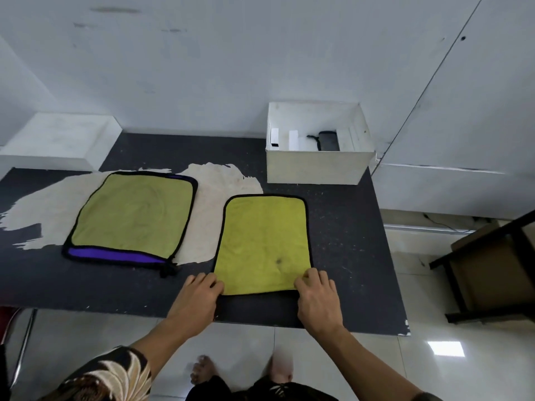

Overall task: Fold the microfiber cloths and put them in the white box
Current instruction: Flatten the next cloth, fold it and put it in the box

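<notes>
A yellow-green microfiber cloth (pixel 262 241) with black trim lies flat on the dark table (pixel 347 241), folded along its near edge. My left hand (pixel 197 299) pinches its near left corner and my right hand (pixel 317 296) pinches its near right corner. To the left lies a second yellow-green cloth (pixel 134 212) on top of a purple one (pixel 115 255). The white box (pixel 317 166) stands at the table's far right, open at the top, with a dark cloth (pixel 328 140) and white pieces inside.
Pale worn patches (pixel 220 183) mark the tabletop around the left cloths. A white block (pixel 58 140) sits at the far left against the wall. A dark shelf frame (pixel 492 264) with cardboard stands to the right of the table. My feet show on the tiled floor below.
</notes>
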### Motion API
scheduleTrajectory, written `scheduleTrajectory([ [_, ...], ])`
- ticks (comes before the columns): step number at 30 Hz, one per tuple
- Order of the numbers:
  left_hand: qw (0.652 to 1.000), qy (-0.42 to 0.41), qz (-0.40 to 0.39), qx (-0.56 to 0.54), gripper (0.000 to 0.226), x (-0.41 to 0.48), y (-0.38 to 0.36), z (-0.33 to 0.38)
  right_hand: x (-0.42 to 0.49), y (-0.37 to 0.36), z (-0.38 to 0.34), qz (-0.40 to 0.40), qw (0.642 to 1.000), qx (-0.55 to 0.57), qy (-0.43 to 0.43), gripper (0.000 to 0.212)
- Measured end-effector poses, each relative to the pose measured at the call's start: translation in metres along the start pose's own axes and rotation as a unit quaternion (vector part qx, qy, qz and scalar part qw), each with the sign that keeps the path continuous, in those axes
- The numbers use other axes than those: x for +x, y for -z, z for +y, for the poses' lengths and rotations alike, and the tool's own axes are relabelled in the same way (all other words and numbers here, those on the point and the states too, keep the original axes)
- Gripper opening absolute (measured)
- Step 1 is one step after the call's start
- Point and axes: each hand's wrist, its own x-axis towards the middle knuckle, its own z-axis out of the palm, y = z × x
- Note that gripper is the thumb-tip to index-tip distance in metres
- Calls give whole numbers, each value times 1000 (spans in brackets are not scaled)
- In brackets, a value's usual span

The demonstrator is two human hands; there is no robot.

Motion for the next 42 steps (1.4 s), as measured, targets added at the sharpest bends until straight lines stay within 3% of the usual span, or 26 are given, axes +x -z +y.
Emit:
scheduleTrajectory([
  [8,999,-33,6,-19,13,-5,-2,-4,-3,-4,13,13,1000,17,21,34],
  [13,997,-37,-25,-65,13,6,5,-16,19,8,21,-84,996,34,24,13],
  [17,986,14,9,-164,17,30,25,-24,50,29,36,-162,967,190,-49,15],
  [22,925,124,72,-352,8,73,59,-34,92,54,53,-84,922,356,-125,9],
  [26,898,172,58,-401,9,109,72,-43,121,59,55,-30,867,450,-213,9],
  [29,905,178,49,-383,7,131,74,-47,135,52,53,-14,834,484,-264,10],
  [42,922,184,1,-340,12,202,69,-66,195,42,61,-20,834,438,-336,26],
])
